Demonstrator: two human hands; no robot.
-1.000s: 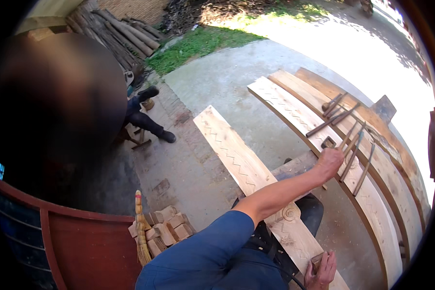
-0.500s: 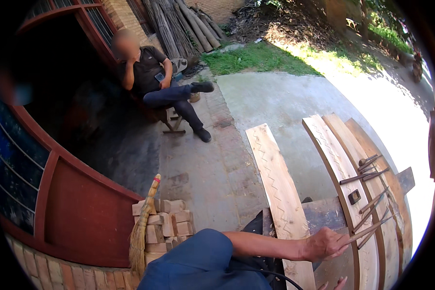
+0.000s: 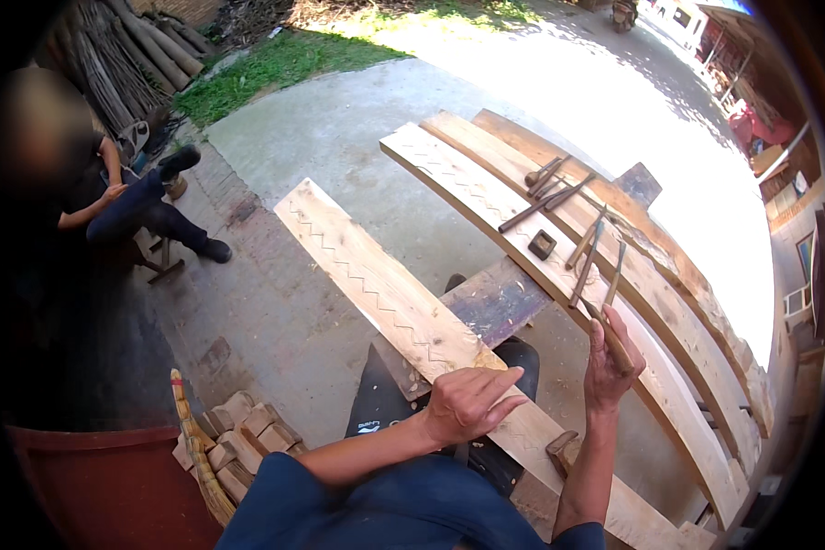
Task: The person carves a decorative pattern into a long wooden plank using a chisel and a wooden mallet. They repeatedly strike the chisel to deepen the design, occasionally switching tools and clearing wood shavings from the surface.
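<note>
My right hand (image 3: 607, 362) is closed around the wooden handle of a chisel (image 3: 620, 346), whose narrow end tilts up and left toward the beams. Over the light wooden board (image 3: 376, 295) in front of me hovers my left hand (image 3: 472, 403), back upward, with thumb and a finger apart and nothing visible in it. A drawn zigzag line runs along that board. Beside my right forearm, a brown wooden tool (image 3: 564, 451) lies on the board, partly hidden. Several more chisels (image 3: 579, 249) rest on the beams just beyond my right hand.
A thick marked beam (image 3: 486, 194) and others lie to the right. On them are dark rods (image 3: 545, 203) and a small square box (image 3: 542, 244). Wood blocks (image 3: 246, 431) and a straw broom (image 3: 192, 435) are at lower left. A seated person (image 3: 110, 192) is at far left.
My view has swung right. The chisel, held in my left hand before, is now in my right. My left hand has drawn back over the board with its fingers apart.
</note>
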